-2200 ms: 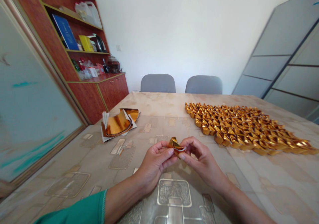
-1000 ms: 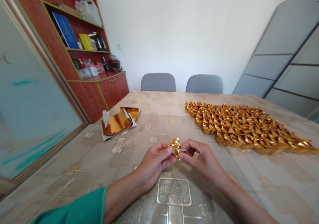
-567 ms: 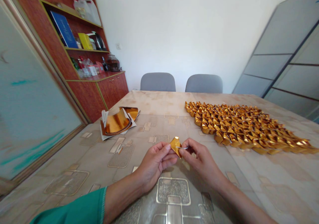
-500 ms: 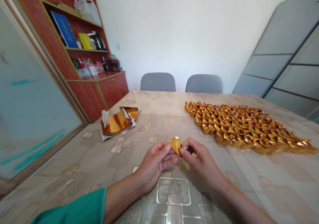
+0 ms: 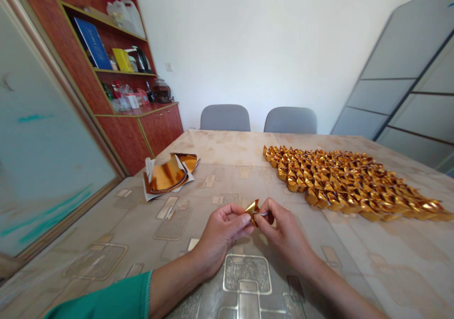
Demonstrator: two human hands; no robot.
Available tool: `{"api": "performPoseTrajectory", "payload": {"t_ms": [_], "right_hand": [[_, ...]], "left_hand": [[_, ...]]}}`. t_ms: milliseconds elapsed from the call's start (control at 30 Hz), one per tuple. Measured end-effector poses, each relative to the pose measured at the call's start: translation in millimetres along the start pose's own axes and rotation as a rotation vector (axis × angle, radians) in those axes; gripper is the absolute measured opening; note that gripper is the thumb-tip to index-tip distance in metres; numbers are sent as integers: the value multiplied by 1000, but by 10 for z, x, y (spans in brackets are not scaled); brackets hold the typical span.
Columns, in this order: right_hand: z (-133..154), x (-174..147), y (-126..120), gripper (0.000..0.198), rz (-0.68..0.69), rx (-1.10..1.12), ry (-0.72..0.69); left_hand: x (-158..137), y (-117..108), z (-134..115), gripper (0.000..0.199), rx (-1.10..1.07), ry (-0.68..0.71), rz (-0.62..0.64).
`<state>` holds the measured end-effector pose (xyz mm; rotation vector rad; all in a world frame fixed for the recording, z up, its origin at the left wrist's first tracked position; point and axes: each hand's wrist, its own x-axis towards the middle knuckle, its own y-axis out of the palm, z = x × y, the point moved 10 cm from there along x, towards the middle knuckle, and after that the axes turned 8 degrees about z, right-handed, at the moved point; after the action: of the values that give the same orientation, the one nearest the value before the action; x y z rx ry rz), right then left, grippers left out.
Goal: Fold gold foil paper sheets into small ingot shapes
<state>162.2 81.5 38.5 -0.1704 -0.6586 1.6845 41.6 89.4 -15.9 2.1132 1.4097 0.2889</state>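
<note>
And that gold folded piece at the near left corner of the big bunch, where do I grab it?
Probably low on its rounded body, with your fingers coming from the near left. That side of the gold piece faces outward, while other pieces crowd behind and to its right.

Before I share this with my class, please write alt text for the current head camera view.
A left hand and right hand hold a small folded gold piece over a patterned tabletop. Curled gold sheets lie left; many gold pieces sit close together right.
</note>
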Motion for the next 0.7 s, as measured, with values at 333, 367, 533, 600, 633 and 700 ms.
{"api": "performPoseTrajectory", "payload": {"t_ms": [333,367,533,600,633,700], "right_hand": [[-41,0,46,24,59,376,20],[-67,1,63,24,71,402,36],[-50,-1,43,21,42,331,27],[6,-5,9,18,8,268,-1],[25,-8,-5,17,-8,249,-9],[33,-13,-19,16,-32,236,-6]], "left_hand": [[38,13,-45,34,-45,31,23],[38,21,-53,34,-62,38,31],[28,52,-51,34,-114,46,59],[29,52,-33,32,-104,37,69],[32,51,-23,32,-98,32,75],[41,48,-6,31,-95,24,86]]}}
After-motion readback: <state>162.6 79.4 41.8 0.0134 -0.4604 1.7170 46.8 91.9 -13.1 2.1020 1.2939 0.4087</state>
